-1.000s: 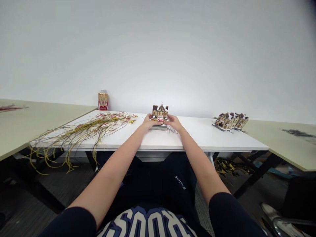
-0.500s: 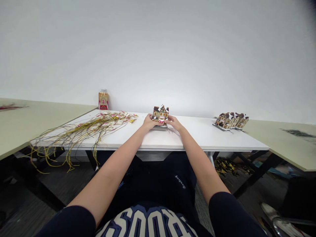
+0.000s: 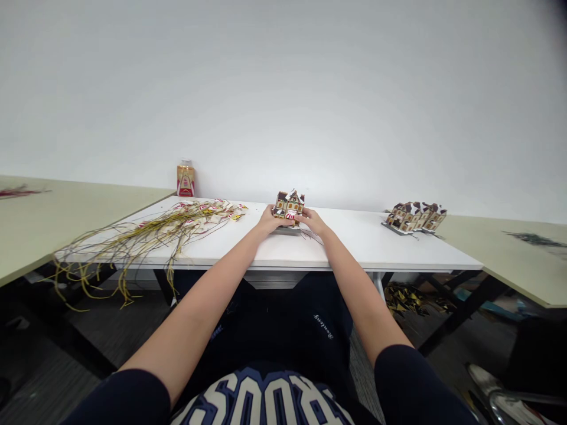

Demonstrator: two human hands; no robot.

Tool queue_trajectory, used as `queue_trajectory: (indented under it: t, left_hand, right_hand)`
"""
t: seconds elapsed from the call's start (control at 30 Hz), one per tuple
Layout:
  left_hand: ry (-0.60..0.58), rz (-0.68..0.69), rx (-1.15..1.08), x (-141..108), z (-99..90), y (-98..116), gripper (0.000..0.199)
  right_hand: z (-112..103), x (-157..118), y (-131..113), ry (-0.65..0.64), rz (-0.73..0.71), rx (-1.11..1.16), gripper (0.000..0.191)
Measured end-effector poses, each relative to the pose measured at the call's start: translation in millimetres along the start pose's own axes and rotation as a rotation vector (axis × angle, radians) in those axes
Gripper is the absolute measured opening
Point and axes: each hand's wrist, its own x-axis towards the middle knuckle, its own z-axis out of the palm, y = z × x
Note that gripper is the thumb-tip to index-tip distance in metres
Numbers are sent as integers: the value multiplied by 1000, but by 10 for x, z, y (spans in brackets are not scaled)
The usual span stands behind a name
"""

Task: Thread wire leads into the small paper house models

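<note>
A small model house with a snowy roof and a red-and-white awning stands on a grey base near the middle of the white table. My left hand grips its left side, with the thumb across the front. On its right side my right hand holds it, fingertips close to the awning. Thin dark wires show beside the base, under my right hand. The fingers behind the house are hidden.
Left on the table lies a pile of small tagged pieces with long yellow and dark wires hanging over the front edge. A bottle stands at the back left. Several model houses stand at the right.
The model house has turned and tilted slightly between my hands, its top shifting a little to the right. Both hands keep nearly the same place.
</note>
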Motion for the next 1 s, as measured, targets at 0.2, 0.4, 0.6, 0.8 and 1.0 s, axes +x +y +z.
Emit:
queue_trajectory:
  t: [0.2,0.4,0.6,0.8,1.0]
  left_hand:
    - [-16,-9,-31,-27,1,29,77]
    - [-24,-26,-22,-30,-10,27,79]
    - [-32,-35,-23,-5,-20,-7,81]
    - [-20,-19,-22,1,-27,-3,78]
    - [5,29,40,26,-34,-34,77]
  right_hand:
    - [-7,3,9,-22,1,-6,53]
    - [-5,17,79,-38,24,-42,53]
    - [2,21,69,-43,20,7,50]
    - [-14,39,130,-43,13,-52,55]
    - [-20,54,168,-30,16,-45,55]
